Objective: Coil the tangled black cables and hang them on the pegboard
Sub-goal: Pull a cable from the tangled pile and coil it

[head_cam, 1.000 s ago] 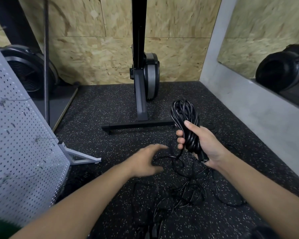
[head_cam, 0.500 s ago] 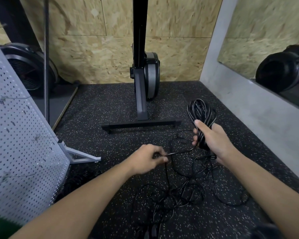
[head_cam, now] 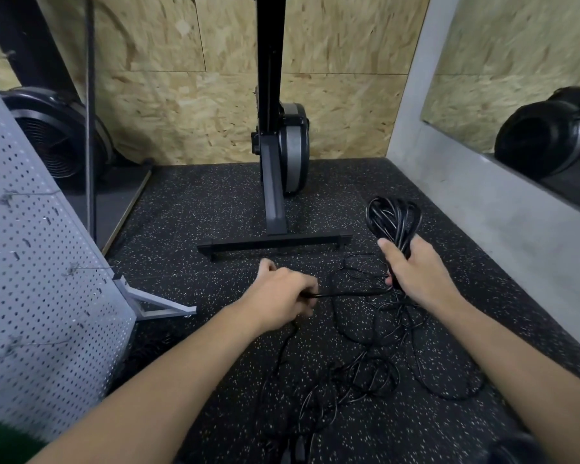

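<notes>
With the pegboard [head_cam: 31, 262] unmoved at left and the tangle [head_cam: 365, 380] still strewn on the floor [head_cam: 215, 202], the right hand [head_cam: 416, 272] keeps its grip clenched round the coil [head_cam: 392, 219] held above it, while the left hand [head_cam: 282, 293], open a second ago, now pinches a strand [head_cam: 349, 292] drawn taut.

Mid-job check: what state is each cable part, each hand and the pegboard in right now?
Coil: partly wound, loops up, gripped by the right hand.
Strand: pulled nearly straight between the hands.
Left hand: pinching the strand.
Tangle: loose on the floor, not yet coiled.
Pegboard: standing at left, no cable hung on it.
</notes>
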Demonstrator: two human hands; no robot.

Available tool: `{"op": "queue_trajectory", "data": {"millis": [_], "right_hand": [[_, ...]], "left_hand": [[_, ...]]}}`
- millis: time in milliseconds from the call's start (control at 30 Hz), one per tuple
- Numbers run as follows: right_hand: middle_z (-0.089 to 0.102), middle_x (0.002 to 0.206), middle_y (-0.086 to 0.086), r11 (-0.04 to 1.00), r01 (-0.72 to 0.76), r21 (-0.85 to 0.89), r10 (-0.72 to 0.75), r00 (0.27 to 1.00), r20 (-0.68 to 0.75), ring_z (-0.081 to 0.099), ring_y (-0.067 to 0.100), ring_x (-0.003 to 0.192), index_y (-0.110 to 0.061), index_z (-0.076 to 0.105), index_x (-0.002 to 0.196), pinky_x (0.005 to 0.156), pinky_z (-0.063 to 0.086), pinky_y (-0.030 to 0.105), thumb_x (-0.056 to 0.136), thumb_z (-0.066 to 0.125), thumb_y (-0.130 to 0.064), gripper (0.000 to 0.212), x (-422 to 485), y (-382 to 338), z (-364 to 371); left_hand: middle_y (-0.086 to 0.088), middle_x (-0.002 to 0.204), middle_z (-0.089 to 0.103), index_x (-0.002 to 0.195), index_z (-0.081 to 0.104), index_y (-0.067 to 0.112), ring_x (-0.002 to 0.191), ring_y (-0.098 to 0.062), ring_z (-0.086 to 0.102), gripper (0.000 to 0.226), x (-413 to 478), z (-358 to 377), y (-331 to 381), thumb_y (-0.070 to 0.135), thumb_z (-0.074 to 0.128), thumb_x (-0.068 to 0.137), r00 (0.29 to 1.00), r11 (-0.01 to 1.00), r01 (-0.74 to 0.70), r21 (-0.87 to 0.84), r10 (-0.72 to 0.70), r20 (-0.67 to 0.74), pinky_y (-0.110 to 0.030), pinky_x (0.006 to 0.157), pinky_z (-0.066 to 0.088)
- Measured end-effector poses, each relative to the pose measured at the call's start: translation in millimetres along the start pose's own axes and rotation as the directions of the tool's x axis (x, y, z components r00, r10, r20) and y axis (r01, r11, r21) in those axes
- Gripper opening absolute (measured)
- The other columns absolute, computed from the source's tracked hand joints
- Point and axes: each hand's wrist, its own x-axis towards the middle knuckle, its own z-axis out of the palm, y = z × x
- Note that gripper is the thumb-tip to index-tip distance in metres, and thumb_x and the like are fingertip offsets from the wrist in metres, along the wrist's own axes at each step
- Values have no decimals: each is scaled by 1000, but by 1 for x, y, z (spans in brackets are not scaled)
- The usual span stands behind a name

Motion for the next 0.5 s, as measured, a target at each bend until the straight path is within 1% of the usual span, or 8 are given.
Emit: {"op": "queue_trajectory", "data": {"millis": [67,133,233,333,367,400,467,500], "right_hand": [[70,82,6,993,26,-115,-20,998,52,74,16,65,-15,58,106,75,60,44,102,53,-53,38,2,4,0],[69,82,1,968,82,-237,-48,988,149,72,15,72,-19,59,114,78,60,44,103,52,-51,35,2,7,5],[68,93,-3,921,209,-328,-96,939,330,66,10,82,-22,57,129,71,53,25,105,51,-50,38,-2,8,13],[70,95,-2,929,220,-298,-43,863,502,66,15,80,-28,57,126,68,50,27,106,43,-55,37,-17,-2,20],[71,98,-2,949,178,-262,-5,835,550,66,15,84,-30,58,130,71,49,28,105,38,-59,43,-24,-6,21],[72,112,-3,964,131,-231,28,814,580,67,15,98,-32,55,140,82,48,28,103,30,-66,56,-30,-11,22],[49,156,-6,983,6,-183,109,785,609,46,16,143,-32,38,159,114,34,36,92,14,-86,90,-37,-18,23],[37,164,-8,987,-31,-159,126,764,633,35,16,151,-32,32,162,121,25,41,83,10,-95,103,-39,-20,23]], "left_hand": [[17,98,73,100,71,31,97,-6,62,7,-1,-7,-1,37,72,97,996,995,-52,-87,45,-79,-38,104,36],[10,105,71,107,74,23,103,-11,59,16,-3,-14,-1,36,69,98,977,987,-132,-90,115,-177,-35,97,47],[10,100,71,104,77,22,98,-13,59,17,-3,-21,0,35,69,97,883,967,-239,86,254,-396,-33,81,51],[12,94,71,99,80,26,93,-14,62,19,-2,-24,-2,41,68,95,815,953,-228,199,299,-496,-29,75,40],[12,93,71,98,80,27,92,-15,62,17,-2,-24,-2,40,70,95,806,956,-219,197,291,-515,-28,75,37],[11,92,71,98,81,26,91,-16,63,15,-2,-25,-2,38,72,94,802,960,-206,189,276,-530,-29,75,36],[9,91,71,97,81,26,90,-19,63,11,-2,-24,-4,35,76,93,796,968,-177,177,247,-553,-29,75,36],[8,92,71,97,82,26,90,-20,63,11,-1,-24,-5,35,76,92,798,972,-161,168,229,-558,-30,76,37]]}}
